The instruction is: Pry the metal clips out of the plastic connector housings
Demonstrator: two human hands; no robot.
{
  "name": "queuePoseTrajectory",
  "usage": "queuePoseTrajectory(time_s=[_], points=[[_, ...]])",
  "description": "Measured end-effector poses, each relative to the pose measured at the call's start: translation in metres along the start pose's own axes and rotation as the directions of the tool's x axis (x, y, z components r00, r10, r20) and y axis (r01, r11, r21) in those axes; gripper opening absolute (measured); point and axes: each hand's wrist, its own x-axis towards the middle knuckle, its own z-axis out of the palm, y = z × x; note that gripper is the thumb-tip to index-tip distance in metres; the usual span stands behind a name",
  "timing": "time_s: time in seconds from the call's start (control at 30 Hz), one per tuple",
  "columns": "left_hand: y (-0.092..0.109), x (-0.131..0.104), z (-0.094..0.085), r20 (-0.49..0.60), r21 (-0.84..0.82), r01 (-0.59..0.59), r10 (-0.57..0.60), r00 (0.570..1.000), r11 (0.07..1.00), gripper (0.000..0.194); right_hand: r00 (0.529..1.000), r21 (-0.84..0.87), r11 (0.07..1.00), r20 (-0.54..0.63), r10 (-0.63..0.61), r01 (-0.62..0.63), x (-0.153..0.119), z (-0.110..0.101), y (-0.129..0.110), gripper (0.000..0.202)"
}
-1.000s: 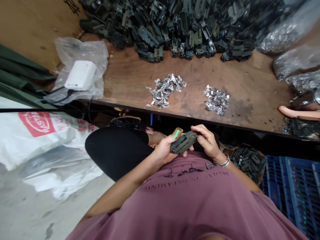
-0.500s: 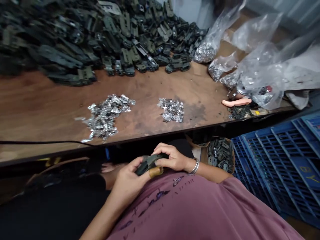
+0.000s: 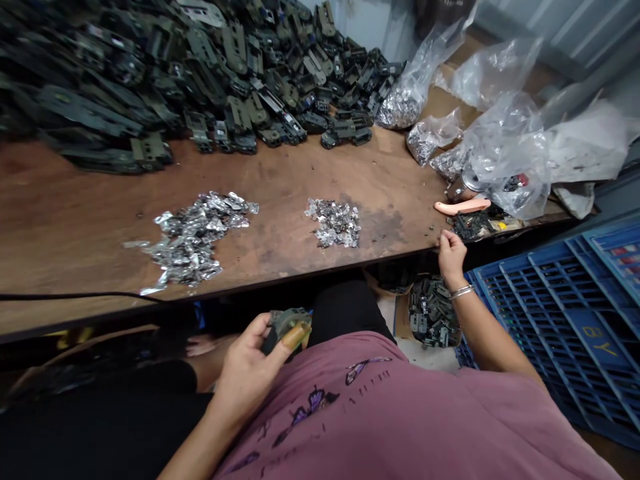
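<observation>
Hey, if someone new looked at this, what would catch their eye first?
Probably the big heap of dark parts along the back of the wooden bench. Nearer its front edge, a pile of shiny metal pieces and a smaller pile to its right stand out. In front of the bench, the left hand holds a dark part.

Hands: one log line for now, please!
left hand: holds dark part | right hand: near peach handle | table: two silver piles
</observation>
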Motion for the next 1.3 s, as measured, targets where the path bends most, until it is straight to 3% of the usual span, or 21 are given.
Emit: queuePoseTrajectory(time_s=[0.1, 0.27, 0.4, 0.53, 0.73, 0.9, 1.13, 1.3], points=[[0.005, 0.001, 0.003, 0.016, -0.040, 0.053, -0.052, 0.999, 0.998, 0.039, 0.996, -0.218, 0.972, -0.014, -0.092, 0.087, 0.027, -0.015, 0.023, 0.033], [0.009, 0.000, 0.003, 0.060, -0.041, 0.089, -0.086, 0.994, 0.995, 0.039, 0.965, -0.505, 0.830, 0.217, -0.144, 0.237, 0.042, -0.011, 0.014, 0.033], [0.004, -0.002, 0.004, 0.049, -0.001, 0.038, -0.038, 0.998, 0.999, 0.037, 0.948, -0.634, 0.727, 0.308, -0.077, 0.265, 0.049, -0.001, -0.001, 0.030], [0.000, -0.005, 0.005, -0.002, 0.105, -0.022, 0.023, 1.000, 0.994, 0.035, 0.946, -0.678, 0.707, 0.321, 0.041, 0.199, 0.054, 0.003, -0.007, 0.022], [0.000, -0.006, 0.002, -0.011, 0.301, -0.129, 0.139, 0.990, 0.945, 0.031, 0.956, -0.617, 0.766, 0.293, 0.008, 0.182, 0.052, -0.003, -0.008, 0.023], [0.002, -0.006, 0.002, -0.005, 0.411, -0.202, 0.223, 0.975, 0.889, 0.033, 0.956, -0.379, 0.898, 0.267, -0.124, 0.223, 0.031, -0.003, -0.014, 0.030], [0.005, -0.007, 0.005, 0.016, 0.461, -0.276, 0.303, 0.953, 0.843, 0.033, 0.901, -0.296, 0.917, 0.415, -0.129, 0.267, 0.013, 0.017, -0.044, 0.023], [0.011, -0.008, 0.006, 0.038, 0.461, -0.295, 0.313, 0.949, 0.837, 0.033, 0.819, 0.041, 0.989, 0.556, -0.142, 0.143, -0.011, 0.032, -0.075, 0.035]])
